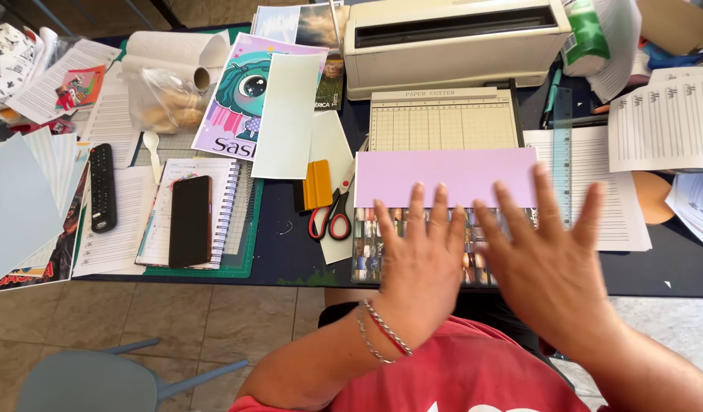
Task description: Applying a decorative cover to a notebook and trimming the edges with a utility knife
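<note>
Pressing flat w/ both palms, the person works at the near edge of a dark table (290, 252): left hand (420, 255) and right hand (546, 263) lie side by side, fingers spread and extended, neither curled nor pinching anything; both are a bit motion-blurred, so whether they bear down firmly or just rest can't be told. Fingertips reach onto the lower edge of a lilac paper sheet (443, 174), which lies crosswise over a photo-printed sheet (367, 248) and the base of a paper cutter (441, 118) w/ a grid board. Judging by looks, the lilac sheet is light, thin, flexible, prob. smooth enough to slide on the print beneath; it'd crease easily if pinched mid-span, so the sensible hold is flat palms on top or a light grip at the two short ends or corners. Just left of it sit red-handled scissors (330, 217) and a yellow squeegee (318, 185), near but apart from the left hand. Farther left: a black phone (190, 220) on a spiral notebook (214, 172), a remote (102, 187), a pale green card (287, 114) over a cartoon print (237, 84). Behind the cutter stands a beige machine (451, 42); a clear ruler (562, 152) and lined sheets (618, 206) lie to the right. Bracelets on the left wrist; red shirt below.
</note>
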